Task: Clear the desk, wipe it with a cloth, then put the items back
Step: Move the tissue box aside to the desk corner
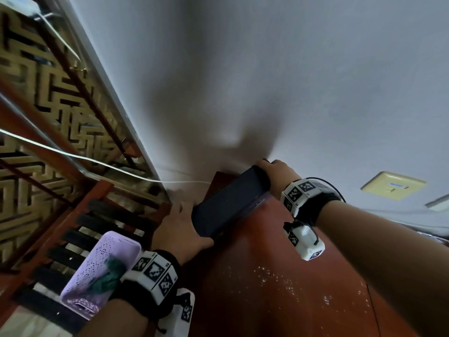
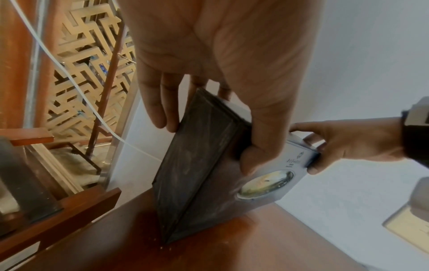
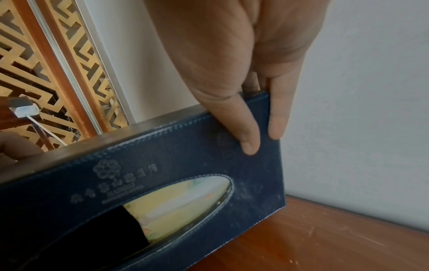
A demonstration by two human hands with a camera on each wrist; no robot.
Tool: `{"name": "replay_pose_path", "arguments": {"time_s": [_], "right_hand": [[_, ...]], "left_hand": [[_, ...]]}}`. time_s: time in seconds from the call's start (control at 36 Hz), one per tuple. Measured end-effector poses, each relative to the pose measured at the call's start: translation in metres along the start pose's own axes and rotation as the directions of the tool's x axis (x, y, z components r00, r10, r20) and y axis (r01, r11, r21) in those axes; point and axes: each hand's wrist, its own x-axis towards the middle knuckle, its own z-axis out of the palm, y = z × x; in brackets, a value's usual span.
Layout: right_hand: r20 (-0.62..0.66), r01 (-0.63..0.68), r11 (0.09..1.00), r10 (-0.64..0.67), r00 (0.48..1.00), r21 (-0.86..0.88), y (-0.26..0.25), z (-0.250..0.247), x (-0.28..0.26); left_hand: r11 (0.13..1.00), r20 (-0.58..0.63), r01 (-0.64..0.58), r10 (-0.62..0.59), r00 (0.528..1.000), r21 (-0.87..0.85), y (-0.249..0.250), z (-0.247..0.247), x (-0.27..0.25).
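Left hand (image 1: 179,234) and right hand (image 1: 277,176) are clasping the tissue box (image 1: 228,203); desk (image 1: 243,305) beneath the fingers (image 3: 248,132) is carrying crumbs (image 1: 269,273); wiping seemingly outstanding.

What we cannot see
The box (image 3: 197,165) runs off the right wrist view's left edge; we cannot read its lettering (image 3: 125,169). In the head view a wristband (image 1: 155,271) covers part of a purple case (image 1: 104,259).

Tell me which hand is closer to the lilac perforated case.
The left hand, gripping the near end of the dark blue leather tissue box, beside the lilac perforated case; the right hand grips the far end.
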Motion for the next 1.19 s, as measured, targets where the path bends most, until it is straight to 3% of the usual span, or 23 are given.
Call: {"name": "replay_pose_path", "arguments": {"time_s": [0.42, 0.61, 0.83, 1.0, 1.11, 1.19], "right_hand": [[-0.035, 0.127, 0.989, -0.130, 0.991, -0.079, -0.043, 0.020, 0.069], [-0.001, 0.178, 0.984, -0.178, 0.984, -0.023, -0.051, 0.031, 0.094], [0.072, 0.119, 0.991, -0.124, 0.990, 0.063, -0.056, 0.034, 0.110], [-0.063, 0.133, 0.988, -0.129, 0.990, 0.078, -0.057, 0.036, 0.111], [0.052, 0.175, 0.985, -0.174, 0.983, -0.005, -0.055, 0.034, 0.103], [0.062, 0.219, 0.974, -0.216, 0.974, -0.050, -0.050, 0.037, 0.099]], "left_hand": [[0.997, 0.019, 0.066, -0.066, 0.998, -0.037, -0.008, 0.010, 0.009], [0.991, 0.034, 0.099, -0.096, 0.995, -0.092, -0.009, 0.018, 0.014], [0.986, 0.031, 0.136, -0.133, 0.991, -0.092, -0.007, 0.019, 0.021], [0.989, 0.026, 0.139, -0.138, 0.990, -0.057, -0.003, 0.019, 0.025], [0.989, 0.021, 0.147, -0.147, 0.989, -0.035, -0.001, 0.019, 0.025], [0.988, 0.003, 0.153, -0.153, 0.988, -0.030, -0.001, 0.019, 0.023]]}}
